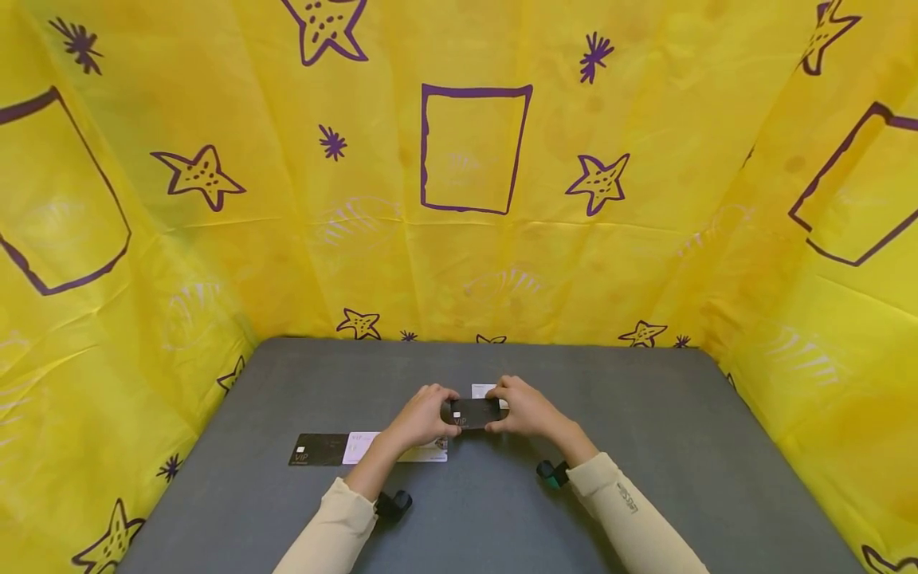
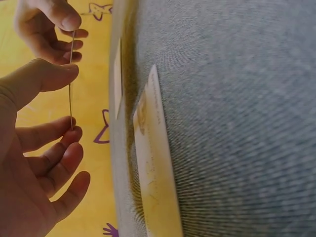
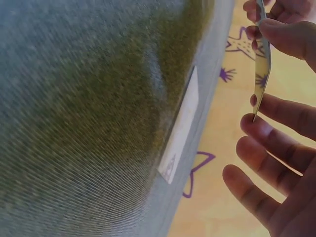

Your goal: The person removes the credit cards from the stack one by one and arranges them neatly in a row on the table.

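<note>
Both hands hold a black card [image 1: 476,413] marked VIP above the table, one at each short end. My left hand [image 1: 421,418] pinches its left end between thumb and fingertips, and my right hand [image 1: 531,410] pinches the right end likewise. Seen from the left wrist, the card [image 2: 70,101] is edge-on, a thin line; in the right wrist view its shiny back [image 3: 262,69] shows. Beyond it lies a white card [image 1: 482,391], partly covered by the right hand and held card. A pale card [image 2: 155,163] lies below the left hand.
To the left, in one row on the grey table [image 1: 645,430], lie another black VIP card [image 1: 315,450], a white VIP card [image 1: 357,446] and the pale card, partly behind the left forearm. Yellow cloth [image 1: 473,263] with purple drawings encloses the back and sides.
</note>
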Tool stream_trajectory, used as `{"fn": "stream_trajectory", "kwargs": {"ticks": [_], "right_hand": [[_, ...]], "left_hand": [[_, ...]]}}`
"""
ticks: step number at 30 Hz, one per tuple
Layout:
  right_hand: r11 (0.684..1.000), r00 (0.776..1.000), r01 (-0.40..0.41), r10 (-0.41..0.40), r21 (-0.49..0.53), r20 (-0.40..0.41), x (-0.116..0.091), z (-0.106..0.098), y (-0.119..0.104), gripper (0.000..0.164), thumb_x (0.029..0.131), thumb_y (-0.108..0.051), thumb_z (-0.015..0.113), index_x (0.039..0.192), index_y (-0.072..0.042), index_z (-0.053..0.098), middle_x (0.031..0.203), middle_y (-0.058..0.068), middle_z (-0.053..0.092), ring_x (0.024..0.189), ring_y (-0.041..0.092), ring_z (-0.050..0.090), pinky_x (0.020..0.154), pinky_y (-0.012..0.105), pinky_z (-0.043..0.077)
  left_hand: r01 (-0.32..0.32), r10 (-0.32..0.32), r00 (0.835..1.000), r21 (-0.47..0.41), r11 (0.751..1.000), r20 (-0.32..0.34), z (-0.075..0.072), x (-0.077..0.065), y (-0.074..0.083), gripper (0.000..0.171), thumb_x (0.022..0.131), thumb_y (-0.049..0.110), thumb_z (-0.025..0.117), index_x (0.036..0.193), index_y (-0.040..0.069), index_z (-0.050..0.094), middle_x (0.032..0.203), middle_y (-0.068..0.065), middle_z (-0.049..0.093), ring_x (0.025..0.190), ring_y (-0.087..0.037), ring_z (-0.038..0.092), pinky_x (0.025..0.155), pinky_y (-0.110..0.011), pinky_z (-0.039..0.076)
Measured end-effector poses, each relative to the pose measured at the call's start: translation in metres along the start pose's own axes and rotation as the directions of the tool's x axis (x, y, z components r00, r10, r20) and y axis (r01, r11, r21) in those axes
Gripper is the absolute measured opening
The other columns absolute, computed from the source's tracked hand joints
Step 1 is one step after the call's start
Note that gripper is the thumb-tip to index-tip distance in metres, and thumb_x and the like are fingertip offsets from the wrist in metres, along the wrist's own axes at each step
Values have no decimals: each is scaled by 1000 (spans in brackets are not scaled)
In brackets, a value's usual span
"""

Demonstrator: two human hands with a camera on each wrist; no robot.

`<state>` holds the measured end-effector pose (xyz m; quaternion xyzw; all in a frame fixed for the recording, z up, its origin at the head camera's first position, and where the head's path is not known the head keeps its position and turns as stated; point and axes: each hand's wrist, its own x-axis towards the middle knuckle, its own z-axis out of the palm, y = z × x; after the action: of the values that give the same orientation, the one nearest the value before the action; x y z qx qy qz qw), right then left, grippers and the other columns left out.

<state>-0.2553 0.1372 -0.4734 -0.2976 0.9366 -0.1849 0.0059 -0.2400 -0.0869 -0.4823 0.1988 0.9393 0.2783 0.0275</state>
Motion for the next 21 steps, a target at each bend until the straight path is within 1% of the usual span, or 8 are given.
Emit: {"fn": "stream_trajectory", "kwargs": {"ticks": [6, 9, 16, 19, 21], "right_hand": [[1000, 1000, 13, -13, 9, -11, -5, 5, -1, 46, 72, -33, 84, 109, -9, 71, 96, 1, 58, 87, 13, 50, 76, 30, 46], [1000, 1000, 14, -14, 5, -6, -7, 6, -3, 46, 72, -33, 85, 108, -8, 72, 96, 0, 58, 86, 13, 50, 75, 29, 46], [999, 999, 38, -37, -25, 17, -10, 12, -3, 45, 70, -33, 85, 105, -8, 73, 90, -1, 58, 80, 11, 50, 73, 29, 45], [999, 999, 34, -33, -31, 27, -11, 15, -3, 45, 69, -34, 85, 104, -8, 73, 90, -2, 58, 80, 11, 50, 73, 29, 45], [999, 999, 30, -29, -33, 29, -11, 17, -4, 45, 69, -34, 85, 104, -9, 73, 91, -2, 58, 81, 11, 50, 73, 28, 45]], "left_hand": [[-34, 34, 999, 32, 999, -1, 3, -4, -1, 50, 69, 24, 84, 112, 4, 68, 105, -11, 64, 99, -27, 54, 88, -44, 45], [-47, 47, 999, 38, 998, 6, 4, -6, -1, 50, 69, 24, 84, 112, 4, 68, 106, -11, 65, 100, -27, 55, 89, -44, 44], [-92, 88, 995, 79, 993, 54, 6, -11, -1, 49, 70, 24, 84, 112, 6, 67, 107, -10, 64, 100, -26, 52, 89, -45, 43], [-90, 84, 994, 78, 993, 73, 6, -12, -2, 49, 71, 24, 84, 114, 6, 67, 109, -10, 64, 102, -26, 52, 91, -45, 43], [-91, 85, 993, 72, 993, 78, 7, -13, -2, 49, 71, 23, 83, 113, 5, 67, 108, -10, 64, 101, -26, 52, 90, -45, 43]]}}
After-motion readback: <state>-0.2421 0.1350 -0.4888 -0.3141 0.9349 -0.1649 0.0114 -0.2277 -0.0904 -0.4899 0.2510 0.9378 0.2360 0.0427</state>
